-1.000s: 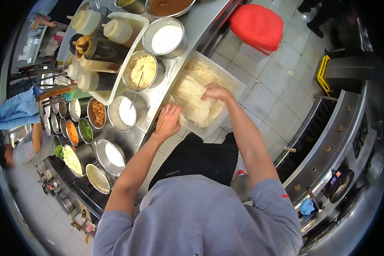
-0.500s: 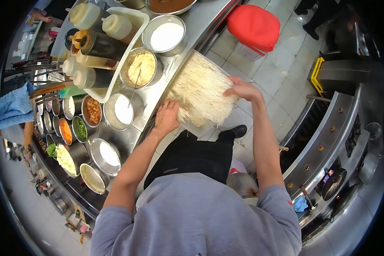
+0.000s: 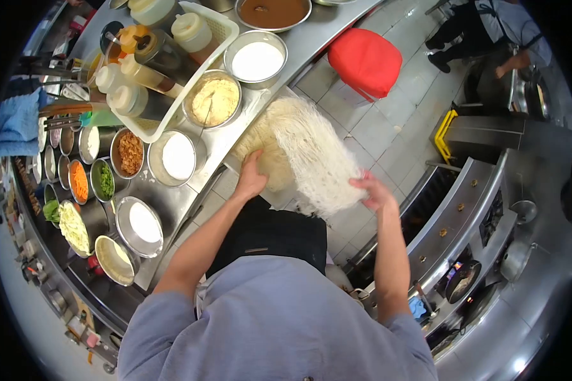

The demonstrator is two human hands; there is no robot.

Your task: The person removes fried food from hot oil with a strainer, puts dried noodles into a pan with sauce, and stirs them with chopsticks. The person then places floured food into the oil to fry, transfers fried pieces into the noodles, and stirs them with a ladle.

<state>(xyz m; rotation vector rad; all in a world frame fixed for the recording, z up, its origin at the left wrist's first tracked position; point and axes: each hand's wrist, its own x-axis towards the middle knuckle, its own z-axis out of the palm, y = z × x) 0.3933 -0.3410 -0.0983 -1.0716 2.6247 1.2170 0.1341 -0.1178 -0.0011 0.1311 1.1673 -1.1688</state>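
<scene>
1. Thin cream-white noodles, matted into a broad sheet, slant from a pale translucent plastic tub towards the person's right side; the near end reaches past the tub, above the grey tiled floor; loose strands fray along its lower edge; more noodles, a little yellower, lie in the tub.
2. The right hand is at the near end of the sheet; its grip is pinched, thumb against fingers, with the edge of the noodles caught between them.
3. The left hand is over the tub's left side, fingertips at the yellower noodles; its grip is partly curled, and I cannot tell whether any strands are held.
4. Left of the tub runs a stainless-steel counter; along its near edge stand a round steel bowl of white contents, a round steel pot of pale yellow crumbs with a thin handle sticking out, and a second steel bowl of white contents.
5. Behind these, a cream plastic basket holds clear squeeze bottles; nearer the person are metal containers with brown chunks, orange shreds and chopped greens.
6. Beyond the tub, a red-covered, round-topped object stands on the floor; another person is farther off, at upper right.
</scene>
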